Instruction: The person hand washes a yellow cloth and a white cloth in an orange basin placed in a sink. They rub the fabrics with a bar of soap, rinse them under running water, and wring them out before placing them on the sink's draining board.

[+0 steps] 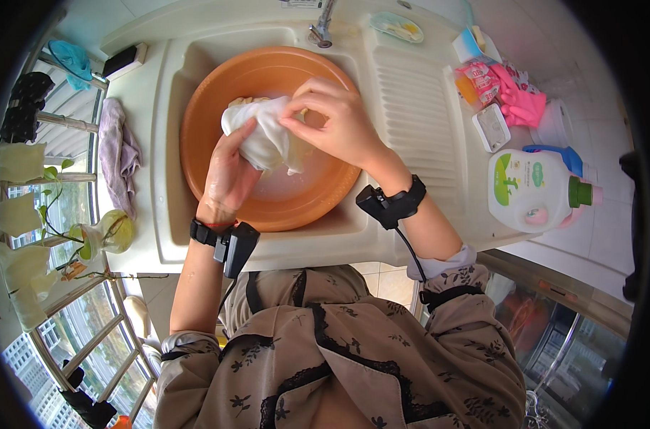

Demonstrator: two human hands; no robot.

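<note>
A wet white cloth point(260, 134) is bunched up above an orange plastic basin point(274, 217). Cloudy, slightly sudsy water point(287, 185) lies in the basin. My left hand point(231, 166) supports the cloth from below and the left, its thumb pressed on top. With thumb and fingertips, my right hand point(335, 120) pinches the cloth's upper right part. A cream-coloured edge of fabric shows behind the white cloth; whether it belongs to the same piece I cannot tell.
The basin sits in a laundry sink point(174, 161) under a metal faucet point(320, 37). Right of it is a ribbed washboard point(416, 118), with a soap dish point(396, 28) behind. A detergent bottle point(531, 187) and pink rubber gloves point(520, 102) stand right; a purple towel point(118, 155) and glass vase point(110, 233) left.
</note>
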